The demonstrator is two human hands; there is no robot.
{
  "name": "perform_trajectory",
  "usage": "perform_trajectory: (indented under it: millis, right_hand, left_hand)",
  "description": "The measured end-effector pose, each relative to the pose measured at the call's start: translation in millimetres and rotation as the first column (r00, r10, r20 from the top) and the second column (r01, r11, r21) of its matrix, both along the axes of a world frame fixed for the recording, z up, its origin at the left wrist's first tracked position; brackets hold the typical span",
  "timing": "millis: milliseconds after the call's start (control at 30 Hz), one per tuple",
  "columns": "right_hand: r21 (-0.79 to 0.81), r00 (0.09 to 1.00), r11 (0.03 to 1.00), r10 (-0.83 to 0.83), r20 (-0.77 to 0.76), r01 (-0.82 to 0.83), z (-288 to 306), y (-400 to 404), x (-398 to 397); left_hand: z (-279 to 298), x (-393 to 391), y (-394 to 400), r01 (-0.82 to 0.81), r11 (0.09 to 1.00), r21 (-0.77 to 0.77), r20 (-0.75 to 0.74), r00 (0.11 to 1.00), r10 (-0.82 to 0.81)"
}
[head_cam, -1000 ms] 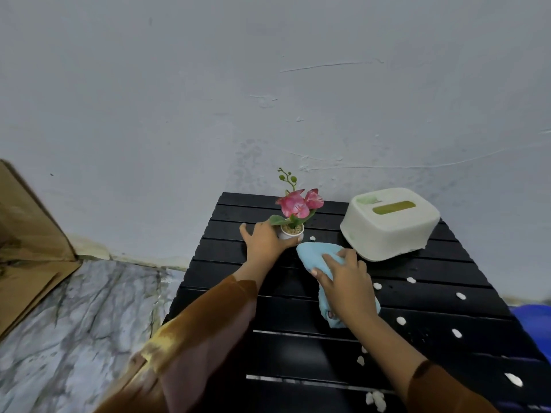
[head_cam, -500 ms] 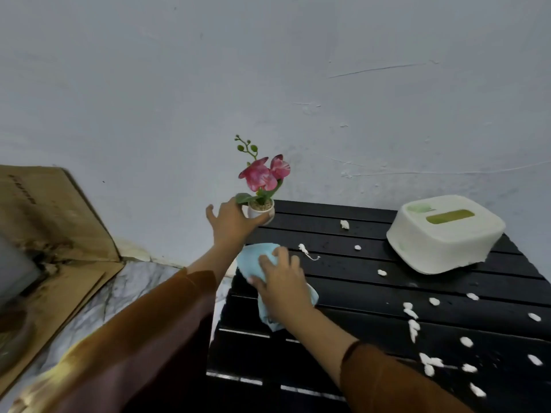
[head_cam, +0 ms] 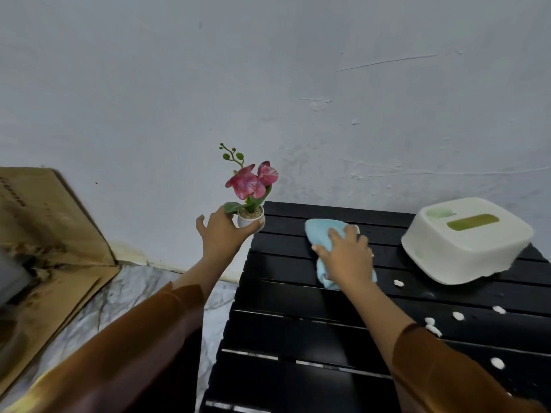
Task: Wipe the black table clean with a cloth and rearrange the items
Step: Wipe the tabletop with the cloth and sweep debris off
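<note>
Cloth (head_cam: 322,234) flat under right hand (head_cam: 346,257)

light blue cloth (head_cam: 323,234) lies crumpled on the slatted black table (head_cam: 298,317), far side.

A home corner: scuffed wall (head_cam: 268,70), marble floor (head_cam: 134,296), cardboard (head_cam: 53,234).

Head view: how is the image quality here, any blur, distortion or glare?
Head view: dim, flat, soft light with no glare; wide-angle bending curves the table edges; the right hand on the blue cloth looks slightly smeared; the left hand and flower pot read clearly; the sleeves at the bottom are soft.
</note>
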State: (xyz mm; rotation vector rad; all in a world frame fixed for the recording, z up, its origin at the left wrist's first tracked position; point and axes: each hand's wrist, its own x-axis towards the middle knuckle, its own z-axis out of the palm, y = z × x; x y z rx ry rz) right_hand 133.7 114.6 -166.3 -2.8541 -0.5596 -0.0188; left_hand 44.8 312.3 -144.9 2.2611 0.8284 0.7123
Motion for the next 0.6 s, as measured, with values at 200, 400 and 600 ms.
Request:
perform_trajectory:
  millis: [200, 400, 600]
  right_hand:
    - [0.255, 0.996, 0.964, -0.087, 0.012, 0.081, 10, -7, -12]
    - [-0.008, 0.946, 0.950, 0.310, -0.093, -0.312, -1, 81, -19]
    - [-0.099, 0.921, 0.917, 0.379, -0.095, -0.387, -13, 103, 15]
  left_hand:
    - [-5, 4, 2, 0.018, 1.000, 0.024, 0.006, 1.000, -0.019]
    - [-7, 4, 24, -0.021, 0.998, 0.058, 0.030, 0.999, 0.019]
    - [-16, 6, 33, -0.045, 0.998, 0.040, 0.027, 0.999, 0.044]
